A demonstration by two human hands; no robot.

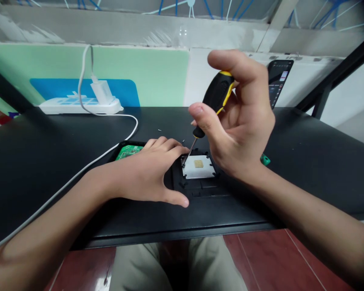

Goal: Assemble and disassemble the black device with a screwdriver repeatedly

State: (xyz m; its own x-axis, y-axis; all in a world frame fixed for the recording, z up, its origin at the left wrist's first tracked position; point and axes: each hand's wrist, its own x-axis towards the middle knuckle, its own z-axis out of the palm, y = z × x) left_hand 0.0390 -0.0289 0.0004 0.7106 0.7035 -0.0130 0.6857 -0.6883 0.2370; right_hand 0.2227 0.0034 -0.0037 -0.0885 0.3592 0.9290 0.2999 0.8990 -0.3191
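My right hand (242, 117) is closed around a black and yellow screwdriver (216, 93), its shaft slanting down to the left. The tip meets the upper left corner of a silver metal plate (197, 171), which bears a small tan square pad (198, 163). This plate sits in a black plastic housing (200, 188) on the table. My left hand (157, 169) lies across the housing's left side, thumb and fingers spread, fingertips close to the screwdriver tip. Left of those fingers, a green circuit board (129, 151) shows in a black frame, partly hidden by the hand.
A white power strip (79, 106) with a plugged-in charger (101, 92) stands at the back left. Its white cable (106, 151) runs across the black table (306, 161). A phone (279, 83) leans at the back right. Small screws (159, 130) lie behind my left hand, and a green piece (265, 160) by my right wrist.
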